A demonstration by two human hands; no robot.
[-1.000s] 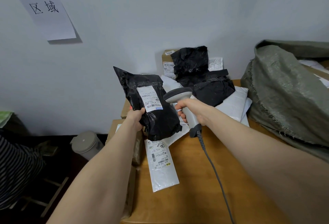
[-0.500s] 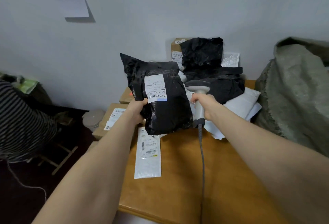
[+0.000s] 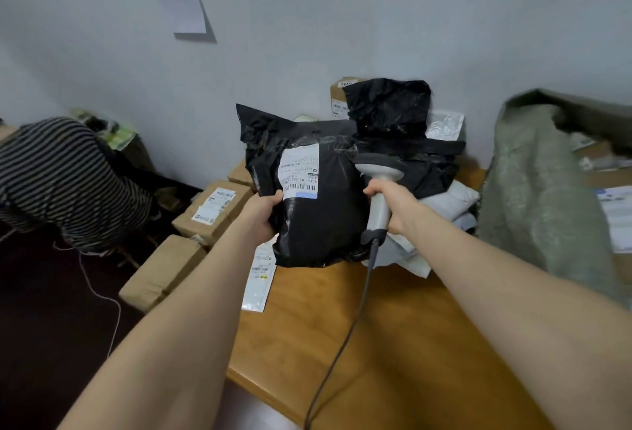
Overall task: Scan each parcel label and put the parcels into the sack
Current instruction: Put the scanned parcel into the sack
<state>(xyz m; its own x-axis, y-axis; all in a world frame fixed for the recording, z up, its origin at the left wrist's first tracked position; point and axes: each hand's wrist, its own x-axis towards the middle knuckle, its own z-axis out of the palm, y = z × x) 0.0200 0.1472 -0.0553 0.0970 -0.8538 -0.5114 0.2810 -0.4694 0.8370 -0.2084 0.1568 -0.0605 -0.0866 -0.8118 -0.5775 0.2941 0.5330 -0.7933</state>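
My left hand point(image 3: 261, 214) grips the left edge of a black plastic parcel point(image 3: 318, 217) and holds it upright above the wooden table point(image 3: 342, 344). Its white label point(image 3: 300, 169) faces me. My right hand point(image 3: 396, 203) holds the handle of a grey corded barcode scanner point(image 3: 379, 176), just right of the parcel, its head beside the parcel's upper right. The grey-green woven sack point(image 3: 533, 190) stands open at the right edge of the table, with parcels inside it. More black and white parcels point(image 3: 407, 128) are piled behind the held one.
A flat white mailer point(image 3: 260, 279) lies on the table's left edge under the held parcel. Cardboard boxes point(image 3: 215, 210) are stacked left of the table. A person in a striped top point(image 3: 65, 176) bends over at far left. The scanner cable point(image 3: 342, 344) runs across the table toward me.
The view has swung left and down, bringing the person and boxes further into view. The black parcel sits a little closer to the scanner head; both hands keep their hold.
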